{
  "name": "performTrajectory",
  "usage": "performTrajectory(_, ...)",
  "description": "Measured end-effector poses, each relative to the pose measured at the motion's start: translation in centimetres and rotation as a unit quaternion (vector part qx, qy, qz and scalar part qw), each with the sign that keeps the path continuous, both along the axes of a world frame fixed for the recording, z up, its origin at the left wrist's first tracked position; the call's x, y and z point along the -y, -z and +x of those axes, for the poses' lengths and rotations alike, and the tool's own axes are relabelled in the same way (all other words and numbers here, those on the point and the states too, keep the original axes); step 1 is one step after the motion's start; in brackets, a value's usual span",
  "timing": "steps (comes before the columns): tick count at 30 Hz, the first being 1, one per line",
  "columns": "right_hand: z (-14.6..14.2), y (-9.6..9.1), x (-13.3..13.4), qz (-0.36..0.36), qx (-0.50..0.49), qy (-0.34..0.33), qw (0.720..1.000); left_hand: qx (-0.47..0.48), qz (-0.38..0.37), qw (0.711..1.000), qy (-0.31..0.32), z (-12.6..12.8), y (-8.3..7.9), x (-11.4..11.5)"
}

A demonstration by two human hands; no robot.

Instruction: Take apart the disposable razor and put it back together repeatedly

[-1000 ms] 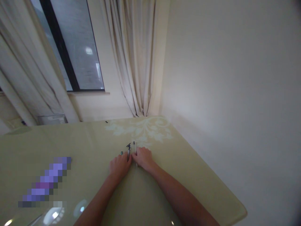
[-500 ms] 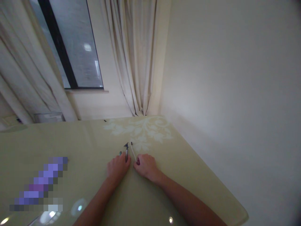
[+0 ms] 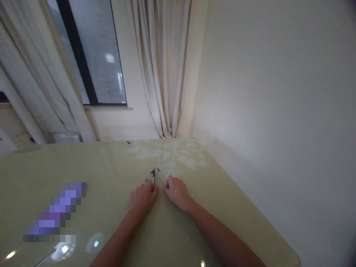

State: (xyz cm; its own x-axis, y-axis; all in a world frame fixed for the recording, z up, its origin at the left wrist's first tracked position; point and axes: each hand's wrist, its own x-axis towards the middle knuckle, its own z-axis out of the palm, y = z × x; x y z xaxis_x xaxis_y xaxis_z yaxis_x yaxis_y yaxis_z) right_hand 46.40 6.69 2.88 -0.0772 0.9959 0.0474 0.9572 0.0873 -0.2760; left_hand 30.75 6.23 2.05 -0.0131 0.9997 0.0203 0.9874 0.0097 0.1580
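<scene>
On the left, a pixelated purple shape (image 3: 57,211) is lying on the table (image 3: 108,185), well apart from my hands. A small dark bit (image 3: 128,142) is resting near the far edge. My left hand (image 3: 143,196) is gripping a slim dark tool (image 3: 153,181), fingers curling in, thumb pressing alongside; a greenish end (image 3: 146,181) is poking out past my knuckles. Just right of the tool, a thin white cord (image 3: 162,177) is slanting, dark tip (image 3: 158,169) outward, into my right hand (image 3: 176,191), whose thumb and forefinger are pinching it.
</scene>
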Motion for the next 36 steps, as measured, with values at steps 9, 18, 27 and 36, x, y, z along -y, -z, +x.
performTrajectory(9,0.7,0.0,-0.6,0.054,-0.033,0.012,0.998,0.011,-0.002,1.000,0.004,0.0,0.1,-0.2)
performTrajectory(18,-1.7,1.9,0.1,0.046,-0.054,-0.023,0.997,0.022,-0.001,1.000,0.012,-0.1,0.0,0.0)
performTrajectory(27,-1.0,1.4,0.4,0.065,-0.142,-0.048,0.987,0.018,0.005,1.000,0.024,-0.4,0.2,0.3)
performTrajectory(36,5.7,3.0,3.8,0.050,-0.274,-0.048,0.959,0.010,0.007,1.000,0.021,-0.4,0.2,0.1)
